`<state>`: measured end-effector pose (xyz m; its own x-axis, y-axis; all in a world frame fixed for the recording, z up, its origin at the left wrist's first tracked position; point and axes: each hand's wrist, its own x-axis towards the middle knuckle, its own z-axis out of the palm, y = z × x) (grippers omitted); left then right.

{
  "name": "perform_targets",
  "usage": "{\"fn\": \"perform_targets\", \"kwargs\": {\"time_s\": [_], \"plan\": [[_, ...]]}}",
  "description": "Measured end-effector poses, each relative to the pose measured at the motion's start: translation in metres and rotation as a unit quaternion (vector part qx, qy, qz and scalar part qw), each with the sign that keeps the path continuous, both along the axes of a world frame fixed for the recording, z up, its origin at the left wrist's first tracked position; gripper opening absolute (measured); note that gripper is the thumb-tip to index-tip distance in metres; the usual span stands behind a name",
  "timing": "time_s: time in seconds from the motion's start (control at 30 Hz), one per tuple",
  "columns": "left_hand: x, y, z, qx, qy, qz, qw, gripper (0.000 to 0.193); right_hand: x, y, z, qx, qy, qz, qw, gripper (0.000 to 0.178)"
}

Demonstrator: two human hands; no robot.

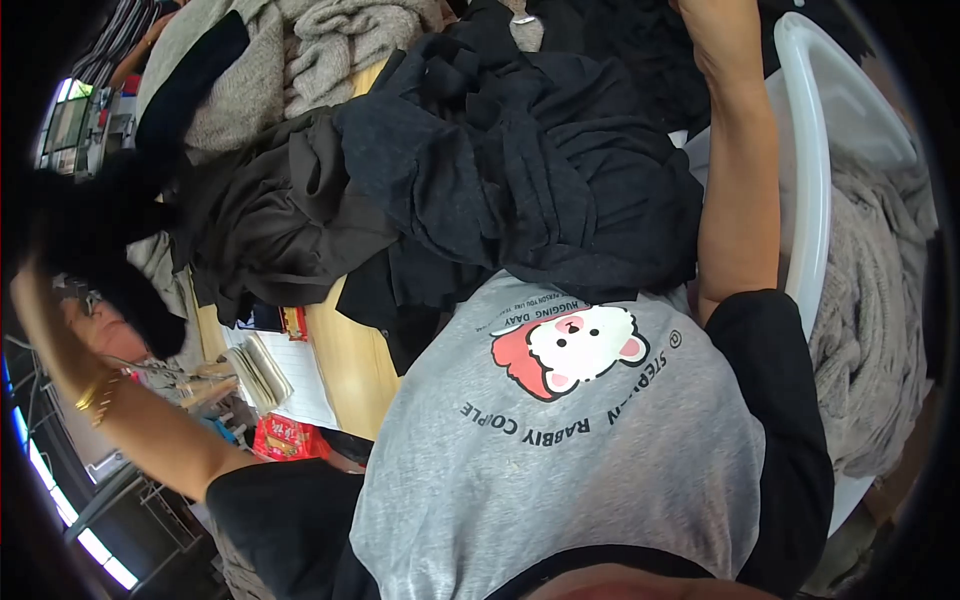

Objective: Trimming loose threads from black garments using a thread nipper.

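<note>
My left hand (pixel 32 268), at the far left, is raised with a black garment (pixel 140 205) bunched over it. The black cloth hides the fingers and spreads to both sides of the hand. My right arm stretches forward, and only the back part of my right hand (pixel 718 25) shows at the upper edge, its fingers out of the picture. Between my arms lies a crumpled heap of dark navy cloth (pixel 540 180). A dark brown-grey garment (pixel 295 205) lies against its left side. More black fabric (pixel 630 60) is piled near the right hand.
Grey knitted pieces (pixel 340 50) are heaped at the back left of the wooden table (pixel 350 345). A white plastic tub (pixel 812 180) full of grey knitwear (pixel 865 320) stands at the right. A small booklet (pixel 262 375), white paper (pixel 308 395) and a red packet (pixel 290 438) are near the left.
</note>
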<state>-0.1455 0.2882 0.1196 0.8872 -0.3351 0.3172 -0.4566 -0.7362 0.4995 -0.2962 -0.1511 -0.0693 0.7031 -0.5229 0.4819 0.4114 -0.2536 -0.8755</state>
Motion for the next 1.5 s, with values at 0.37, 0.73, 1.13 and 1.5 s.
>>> {"fn": "perform_targets", "kwargs": {"time_s": [0.37, 0.73, 1.13, 1.5], "plan": [[-0.044, -0.127, -0.190, 0.030, 0.127, -0.165, 0.978, 0.056, 0.012, 0.041, -0.041, 0.047, 0.090, 0.221, 0.970, 0.017], [-0.033, -0.142, -0.167, -0.273, 0.280, -0.219, 0.894, 0.007, 0.013, 0.045, -0.060, 0.038, 0.124, 0.243, 0.961, 0.033], [-0.033, -0.122, -0.118, -0.518, 0.228, -0.349, 0.747, 0.020, 0.032, 0.092, -0.040, 0.014, 0.097, 0.416, 0.904, 0.058], [-0.086, -0.021, -0.061, -0.605, 0.077, -0.306, 0.731, 0.028, 0.019, 0.056, -0.037, 0.072, 0.101, 0.424, 0.897, 0.010]]}}
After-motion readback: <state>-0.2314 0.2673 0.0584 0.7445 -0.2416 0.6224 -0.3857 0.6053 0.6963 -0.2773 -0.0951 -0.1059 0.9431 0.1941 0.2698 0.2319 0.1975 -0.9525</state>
